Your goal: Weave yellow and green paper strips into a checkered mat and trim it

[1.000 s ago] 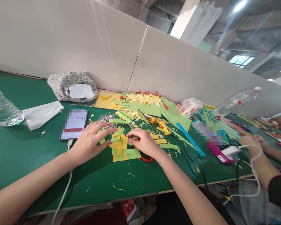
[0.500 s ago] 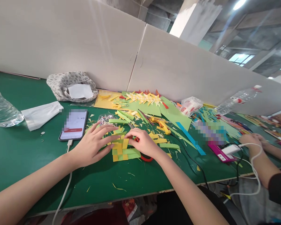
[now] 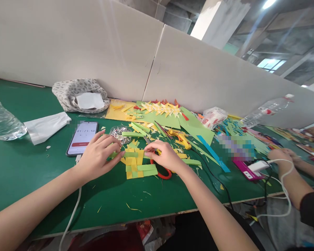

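Note:
A green paper strip (image 3: 132, 154) runs level across the upper part of a woven piece of yellow and green paper strips (image 3: 133, 169). My left hand (image 3: 101, 155) pinches the strip near its left end. At the other end my right hand (image 3: 165, 156) has thumb and fingers closed on it, though the fingertips partly cover the grip. Scissors with red handles (image 3: 164, 177) lie partly under my right hand. Just beyond my hands is a dish of small black-and-white googly eyes (image 3: 117, 132).
A phone (image 3: 83, 137) on a white cable lies left of my hands. Behind are a yellow glue gun (image 3: 181, 138), paper scraps and finished woven pieces (image 3: 161, 108). Water bottles (image 3: 5, 120) and a cloth bag (image 3: 65, 96) stand around. Another person's hands (image 3: 281, 157) are at far right.
My left hand's spread fingers have closed on the green strip, lower and slightly left. My right hand has shifted a little right, uncovering more of the red scissors and woven piece.

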Motion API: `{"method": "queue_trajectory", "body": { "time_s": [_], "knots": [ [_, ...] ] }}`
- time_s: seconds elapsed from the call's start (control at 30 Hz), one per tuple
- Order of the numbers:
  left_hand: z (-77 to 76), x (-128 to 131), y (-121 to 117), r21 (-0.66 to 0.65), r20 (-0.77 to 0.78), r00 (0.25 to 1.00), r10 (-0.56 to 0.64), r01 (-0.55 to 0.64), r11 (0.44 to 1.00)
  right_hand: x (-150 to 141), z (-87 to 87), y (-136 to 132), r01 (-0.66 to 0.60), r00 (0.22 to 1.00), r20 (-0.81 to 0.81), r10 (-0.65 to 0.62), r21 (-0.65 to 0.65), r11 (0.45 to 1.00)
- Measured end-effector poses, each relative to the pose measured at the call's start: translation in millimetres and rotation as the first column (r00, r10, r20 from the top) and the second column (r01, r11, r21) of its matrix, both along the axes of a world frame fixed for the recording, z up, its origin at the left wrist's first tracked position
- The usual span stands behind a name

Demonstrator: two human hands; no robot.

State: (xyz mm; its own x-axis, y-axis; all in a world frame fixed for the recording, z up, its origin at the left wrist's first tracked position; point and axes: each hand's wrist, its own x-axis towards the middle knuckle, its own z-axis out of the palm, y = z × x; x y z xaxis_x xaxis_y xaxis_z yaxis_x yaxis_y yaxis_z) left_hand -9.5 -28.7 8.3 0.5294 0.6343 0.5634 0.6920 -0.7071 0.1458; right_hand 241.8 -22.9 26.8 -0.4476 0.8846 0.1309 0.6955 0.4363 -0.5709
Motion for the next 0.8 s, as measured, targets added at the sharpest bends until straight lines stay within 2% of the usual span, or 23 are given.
{"method": "queue_trajectory", "body": {
  "time_s": [0.1, 0.23, 0.33, 0.53, 0.67, 0.8],
  "knots": [
    [-4.1, 0.9, 1.8, -0.011, -0.074, 0.996, 0.052, -0.053, 0.999, -2.1, -2.7, 0.3, -0.049, 0.997, 0.070, 0.045, 0.065, 0.997],
    [-9.9, 3.7, 2.5, -0.039, -0.170, 0.985, 0.031, -0.039, 0.999, -4.7, -8.9, 1.5, -0.123, 0.979, 0.177, 0.102, 0.111, 0.986],
    [-9.2, 5.4, 0.6, -0.039, -0.151, 0.988, -0.001, -0.005, 0.999, -3.6, -9.9, 1.9, -0.139, 0.967, 0.231, 0.110, 0.113, 0.984],
    [-6.3, 6.0, -3.1, -0.061, -0.112, 0.982, -0.150, 0.144, 0.988, -2.6, -9.5, 0.9, -0.156, 0.953, 0.276, 0.122, 0.106, 0.982],
    [-7.8, 5.7, -3.9, -0.053, -0.091, 0.981, -0.172, 0.168, 0.984, -3.5, -12.4, 1.2, -0.168, 0.952, 0.277, 0.130, 0.117, 0.979],
    [-2.8, 5.7, -7.0, -0.077, -0.034, 0.982, -0.187, 0.184, 0.980, -4.2, -13.1, 1.4, -0.176, 0.952, 0.272, 0.139, 0.117, 0.977]
  ]
}}
